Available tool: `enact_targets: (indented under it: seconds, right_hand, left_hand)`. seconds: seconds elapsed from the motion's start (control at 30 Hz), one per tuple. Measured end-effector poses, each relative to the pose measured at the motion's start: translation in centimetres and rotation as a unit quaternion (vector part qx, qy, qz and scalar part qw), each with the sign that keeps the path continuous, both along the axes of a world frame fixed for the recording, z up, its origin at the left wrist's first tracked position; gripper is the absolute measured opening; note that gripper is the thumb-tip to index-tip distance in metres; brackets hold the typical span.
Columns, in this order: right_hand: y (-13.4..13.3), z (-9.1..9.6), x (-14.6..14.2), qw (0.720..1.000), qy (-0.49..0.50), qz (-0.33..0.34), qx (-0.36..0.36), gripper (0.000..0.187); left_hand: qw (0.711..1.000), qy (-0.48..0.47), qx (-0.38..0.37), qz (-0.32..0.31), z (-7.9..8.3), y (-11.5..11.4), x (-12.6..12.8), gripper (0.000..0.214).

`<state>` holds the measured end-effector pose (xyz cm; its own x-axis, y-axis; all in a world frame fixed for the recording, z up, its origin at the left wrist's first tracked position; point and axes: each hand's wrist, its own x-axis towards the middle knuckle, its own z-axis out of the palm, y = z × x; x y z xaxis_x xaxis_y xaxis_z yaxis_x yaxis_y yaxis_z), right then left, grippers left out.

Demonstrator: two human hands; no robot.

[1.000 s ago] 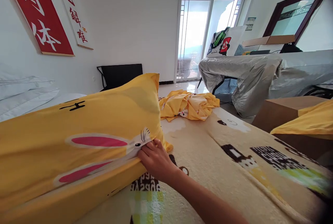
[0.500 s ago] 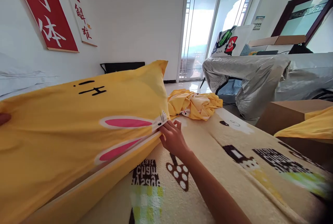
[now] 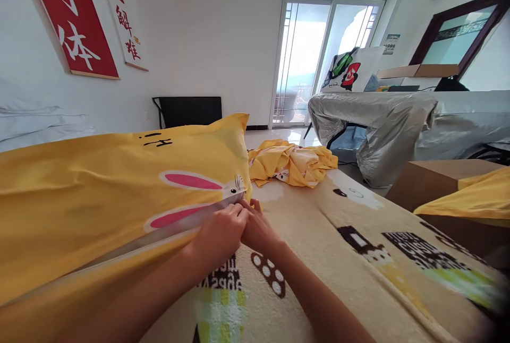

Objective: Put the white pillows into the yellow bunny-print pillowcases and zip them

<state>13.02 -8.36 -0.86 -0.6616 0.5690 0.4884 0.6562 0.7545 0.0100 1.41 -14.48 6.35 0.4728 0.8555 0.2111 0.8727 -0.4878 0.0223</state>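
A big yellow pillow (image 3: 111,183) with pink rabbit ears printed on its case lies on the patterned cream blanket (image 3: 319,247). Both my hands meet at the pillow's near right corner, by the open seam of the case. My left hand (image 3: 219,234) is closed, pinching the edge of the pillowcase there. My right hand (image 3: 257,229) is closed too, its fingers gripping the same edge right beside the left one. The two hands touch each other.
A crumpled yellow cloth (image 3: 292,160) lies further back on the blanket. To the right stand a brown cardboard box (image 3: 422,176) with yellow fabric (image 3: 474,197) on it and a table under a silver cover (image 3: 398,114). A black chair (image 3: 187,112) stands at the wall.
My left hand came from the far left of the pillow to join the right hand at the corner. The pillow has sunk lower and my right hand moved slightly down.
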Motion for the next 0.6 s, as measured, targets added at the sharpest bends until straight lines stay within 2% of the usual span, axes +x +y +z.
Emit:
enact_targets:
  seconds: [0.1, 0.2, 0.33, 0.4, 0.5, 0.6]
  right_hand:
    - [0.7, -0.3, 0.8, 0.999, 0.004, -0.010, -0.036, 0.022]
    - [1.1, 0.3, 1.6, 0.999, 0.011, 0.014, -0.050, 0.025]
    - [1.0, 1.6, 2.3, 0.998, 0.020, 0.046, -0.038, 0.016]
    - [0.8, 2.1, 2.4, 0.997, 0.015, 0.054, -0.046, 0.013]
    - [0.4, 2.5, 2.4, 0.997, -0.006, 0.040, -0.063, 0.010]
    - [0.1, 3.0, 2.6, 0.997, -0.032, 0.016, -0.075, 0.006]
  left_hand:
    - [0.998, -0.047, 0.008, 0.040, -0.7, 3.8, 2.8, 0.032]
    - [0.994, -0.089, 0.008, 0.058, -0.7, 6.0, 2.7, 0.031]
    - [0.984, -0.153, -0.050, 0.074, -0.9, 6.4, 0.9, 0.030]
    - [0.979, -0.173, -0.094, 0.060, -1.1, 6.5, 0.3, 0.027]
    - [0.969, -0.196, -0.150, 0.022, -1.6, 7.6, 0.0, 0.024]
    - [0.961, -0.225, -0.162, 0.016, -2.4, 8.6, 0.6, 0.015]
